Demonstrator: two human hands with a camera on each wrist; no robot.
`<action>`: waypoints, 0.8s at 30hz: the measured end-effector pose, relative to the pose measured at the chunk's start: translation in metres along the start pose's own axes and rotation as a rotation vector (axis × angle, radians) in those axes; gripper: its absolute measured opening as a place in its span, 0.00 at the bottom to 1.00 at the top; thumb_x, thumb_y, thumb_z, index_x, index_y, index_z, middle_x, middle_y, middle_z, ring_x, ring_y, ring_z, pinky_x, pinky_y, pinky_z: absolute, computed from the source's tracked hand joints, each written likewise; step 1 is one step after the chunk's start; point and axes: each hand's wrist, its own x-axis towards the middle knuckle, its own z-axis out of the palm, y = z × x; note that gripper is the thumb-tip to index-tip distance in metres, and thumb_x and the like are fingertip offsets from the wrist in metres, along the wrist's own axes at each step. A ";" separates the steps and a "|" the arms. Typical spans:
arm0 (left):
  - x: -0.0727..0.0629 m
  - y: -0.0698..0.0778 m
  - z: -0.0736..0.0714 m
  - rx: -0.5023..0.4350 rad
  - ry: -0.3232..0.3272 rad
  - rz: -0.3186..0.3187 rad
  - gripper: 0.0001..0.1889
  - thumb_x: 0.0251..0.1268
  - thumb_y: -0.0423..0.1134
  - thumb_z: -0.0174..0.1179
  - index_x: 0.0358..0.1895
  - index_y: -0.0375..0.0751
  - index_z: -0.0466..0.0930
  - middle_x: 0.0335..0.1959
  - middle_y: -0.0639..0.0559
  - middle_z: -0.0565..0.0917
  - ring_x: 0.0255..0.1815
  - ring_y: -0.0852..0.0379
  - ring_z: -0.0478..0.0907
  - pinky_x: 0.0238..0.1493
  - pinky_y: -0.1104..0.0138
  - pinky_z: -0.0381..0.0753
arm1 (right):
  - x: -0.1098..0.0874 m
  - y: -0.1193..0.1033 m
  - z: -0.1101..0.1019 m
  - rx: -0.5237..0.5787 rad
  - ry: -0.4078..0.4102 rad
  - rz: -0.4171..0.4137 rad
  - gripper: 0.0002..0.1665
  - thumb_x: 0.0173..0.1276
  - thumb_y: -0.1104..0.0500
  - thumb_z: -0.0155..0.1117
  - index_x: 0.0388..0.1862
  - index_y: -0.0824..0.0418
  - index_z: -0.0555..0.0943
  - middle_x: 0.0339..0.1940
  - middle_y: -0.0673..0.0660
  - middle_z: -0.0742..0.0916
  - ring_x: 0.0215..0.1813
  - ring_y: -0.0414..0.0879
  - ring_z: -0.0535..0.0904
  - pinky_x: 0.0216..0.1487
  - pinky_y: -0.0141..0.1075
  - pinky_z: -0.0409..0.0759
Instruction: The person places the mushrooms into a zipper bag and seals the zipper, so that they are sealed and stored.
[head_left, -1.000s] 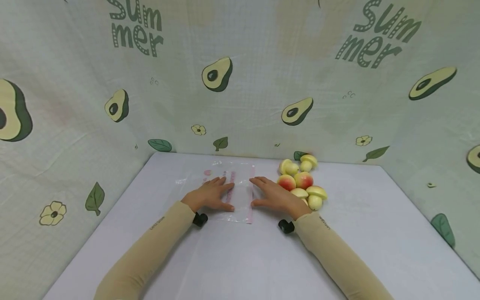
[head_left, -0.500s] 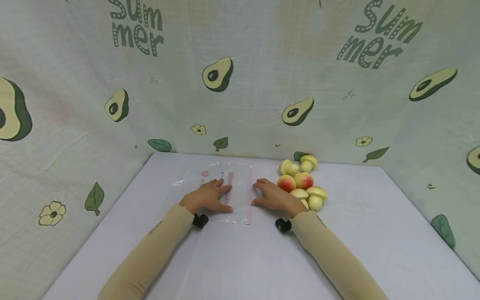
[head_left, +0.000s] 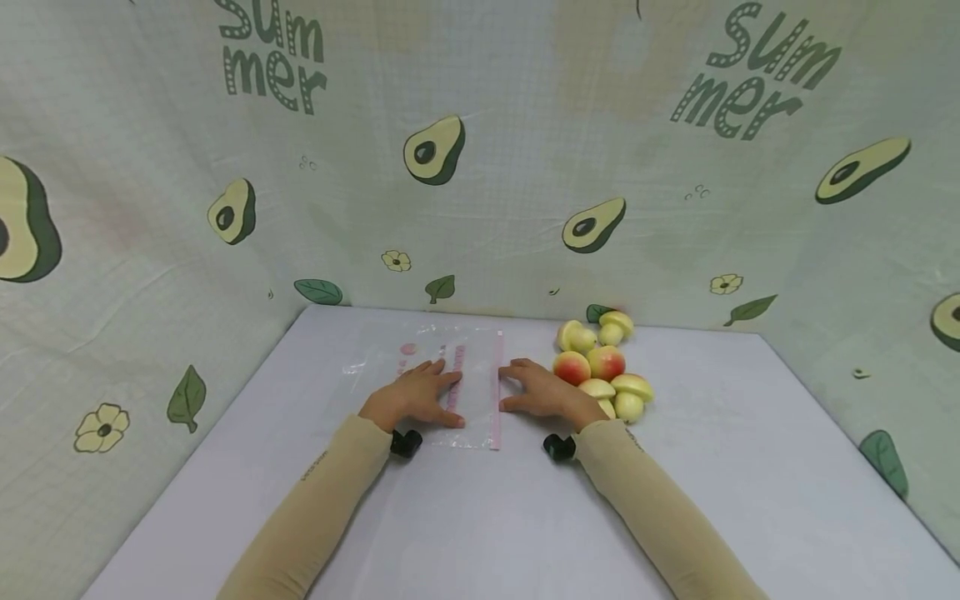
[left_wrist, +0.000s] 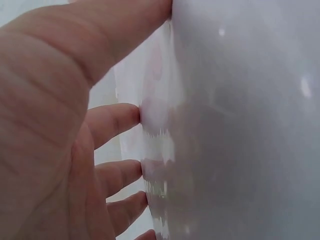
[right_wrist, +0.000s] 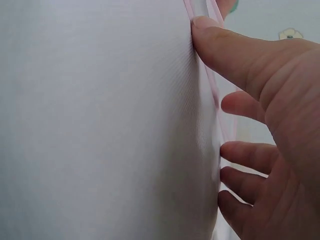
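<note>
- Fingers [left_wrist: 120,175] of the left hand [head_left: 408,398] are spread wide and set on the clear plastic bag [head_left: 478,367], laid flat on the desk [head_left: 450,517].
- At its pink edge [head_left: 496,425], the right hand [head_left: 546,394] is placed with fingers loosely parted.
- The bag could be creased by uneven dragging.
- Peaches [head_left: 606,362] and mushrooms [head_left: 632,384] could be knocked by an outward swing.

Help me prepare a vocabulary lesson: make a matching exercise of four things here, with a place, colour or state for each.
Things
1. Bag
2. Fruits
3. Right hand
4. Backdrop

Clues
A. Red and yellow, between the mushrooms
B. Printed with avocados
C. Under the left hand
D. At a pink edge

Pairs: 1-C, 2-A, 3-D, 4-B
</note>
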 end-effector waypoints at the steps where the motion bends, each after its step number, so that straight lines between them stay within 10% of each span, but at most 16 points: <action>1: 0.000 0.000 0.001 -0.001 0.000 0.001 0.48 0.47 0.69 0.64 0.73 0.57 0.59 0.76 0.45 0.51 0.75 0.43 0.45 0.69 0.45 0.51 | 0.000 0.000 0.001 -0.002 -0.004 0.006 0.38 0.62 0.44 0.67 0.69 0.54 0.69 0.71 0.63 0.66 0.71 0.57 0.60 0.69 0.51 0.58; 24: -0.016 -0.017 -0.004 0.026 0.000 0.028 0.46 0.49 0.65 0.65 0.72 0.52 0.62 0.75 0.42 0.55 0.75 0.42 0.49 0.69 0.48 0.53 | 0.008 -0.006 -0.008 -0.045 -0.052 0.079 0.37 0.57 0.41 0.70 0.64 0.52 0.75 0.70 0.60 0.68 0.72 0.55 0.59 0.70 0.48 0.56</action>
